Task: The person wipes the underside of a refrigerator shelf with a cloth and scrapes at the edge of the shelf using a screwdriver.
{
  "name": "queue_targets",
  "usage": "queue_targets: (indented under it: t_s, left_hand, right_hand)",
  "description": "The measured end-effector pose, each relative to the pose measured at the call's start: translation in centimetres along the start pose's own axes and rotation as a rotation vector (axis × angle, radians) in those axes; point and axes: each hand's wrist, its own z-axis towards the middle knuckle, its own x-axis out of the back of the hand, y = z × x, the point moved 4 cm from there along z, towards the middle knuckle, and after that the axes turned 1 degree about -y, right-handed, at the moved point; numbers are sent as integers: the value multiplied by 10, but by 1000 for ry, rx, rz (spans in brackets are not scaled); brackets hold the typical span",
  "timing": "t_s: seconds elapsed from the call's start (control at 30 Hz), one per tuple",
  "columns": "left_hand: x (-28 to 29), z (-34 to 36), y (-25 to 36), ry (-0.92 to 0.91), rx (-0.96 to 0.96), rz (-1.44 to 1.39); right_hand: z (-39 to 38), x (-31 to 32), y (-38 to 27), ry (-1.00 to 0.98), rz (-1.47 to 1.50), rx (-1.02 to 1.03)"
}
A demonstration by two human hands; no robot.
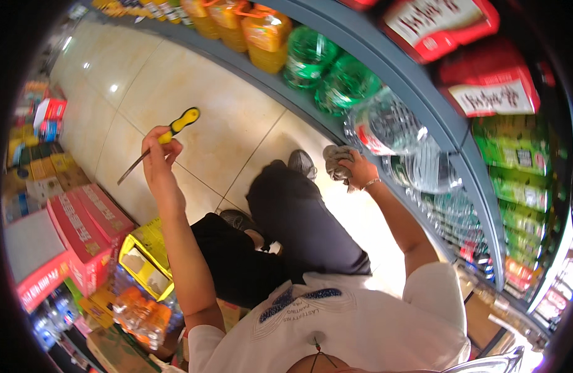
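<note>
2 items taken up: left hand clasps screwdriver, right hand clutches grey rag; screwdriver not yet applied to anything.

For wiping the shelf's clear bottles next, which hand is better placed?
Probably the right hand; it holds a grey cloth near the clear bottles, while the left hand holds a yellow-handled tool farther away.

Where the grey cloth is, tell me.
In the head view, right of centre: the grey cloth is in the right hand, near the clear bottles.
</note>
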Motion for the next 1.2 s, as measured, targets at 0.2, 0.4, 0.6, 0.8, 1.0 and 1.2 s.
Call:
queue_targets:
  t_s: [0.2, 0.4, 0.6, 0.8, 1.0, 1.2]
  left_hand:
    - [38, 0, -36, -28, 107, 81]
    - [46, -31, 15, -43, 28, 119]
    - [20, -32, 22, -208, 53, -22]
    - [31, 57, -6, -384, 181, -117]
    - [34, 183, -56, -390, 152, 88]
    - [41, 227, -52, -380, 166, 126]
  right_hand:
    - [-55, -44, 39, -166, 150, -21]
    - [-95, -94, 56, -283, 203, -57]
    - [-100, -139, 21, -688, -43, 70]
    - [-85, -211, -54, -684, 23, 166]
    - [-44, -199, -103, -835, 173, 164]
    - [-3, -149, -129, -845, 252, 49]
